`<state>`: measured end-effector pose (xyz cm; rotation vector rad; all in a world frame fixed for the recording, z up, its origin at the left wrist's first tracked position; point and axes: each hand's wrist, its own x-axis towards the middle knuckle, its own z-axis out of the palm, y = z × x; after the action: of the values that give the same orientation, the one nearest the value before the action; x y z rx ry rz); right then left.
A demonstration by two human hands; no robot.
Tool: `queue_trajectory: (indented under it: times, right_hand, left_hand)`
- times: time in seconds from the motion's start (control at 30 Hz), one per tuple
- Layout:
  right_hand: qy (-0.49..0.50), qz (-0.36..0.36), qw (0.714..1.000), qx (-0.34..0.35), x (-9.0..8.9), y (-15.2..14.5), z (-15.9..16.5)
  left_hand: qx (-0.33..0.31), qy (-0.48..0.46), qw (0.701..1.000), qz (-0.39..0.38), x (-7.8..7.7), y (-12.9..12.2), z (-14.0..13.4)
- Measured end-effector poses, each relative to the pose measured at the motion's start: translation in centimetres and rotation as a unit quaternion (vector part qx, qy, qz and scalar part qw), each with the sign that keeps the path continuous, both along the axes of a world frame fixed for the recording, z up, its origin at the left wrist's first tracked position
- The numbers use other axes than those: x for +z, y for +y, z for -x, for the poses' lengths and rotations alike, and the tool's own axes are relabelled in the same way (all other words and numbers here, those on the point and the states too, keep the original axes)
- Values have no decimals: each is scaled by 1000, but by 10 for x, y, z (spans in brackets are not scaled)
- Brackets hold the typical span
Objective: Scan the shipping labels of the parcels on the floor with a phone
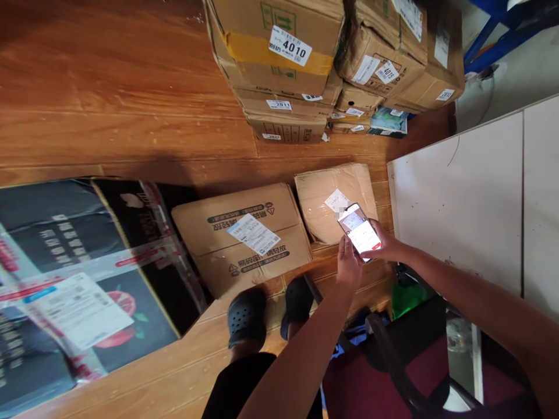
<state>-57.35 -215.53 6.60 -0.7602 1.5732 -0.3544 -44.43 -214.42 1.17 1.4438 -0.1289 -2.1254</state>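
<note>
Here, on the wooden floor (109, 116), sits a creased tan carton (317, 209); above it, the person's left grip (348, 263) and right grip (386, 244) both clasp a phone (357, 227), slanted, dark-rimmed, its lit screen (365, 237) mostly white with a small red patch (376, 247).

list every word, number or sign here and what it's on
"4010": taped box
Green arrows: same box
"4015": box right of it
"2011": box below taped box
"请轻放", warning triangles: carton near shoes
Too small/blurred: phone screen, shipping labels, print on black box, other stickers
</note>
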Motion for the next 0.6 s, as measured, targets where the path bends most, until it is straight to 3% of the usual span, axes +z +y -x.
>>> queue_trajectory:
  times: [0.2, 0.6]
  right_hand:
    - [6, -8, 1000, -1, 3, -1, 0]
    - [-25, -17, 1000, -7, 10, -3, 1]
  left_hand:
    - [35, 23, 998, -36, 10, -5, 1]
    - [37, 41, 997, -57, 25, -17, -5]
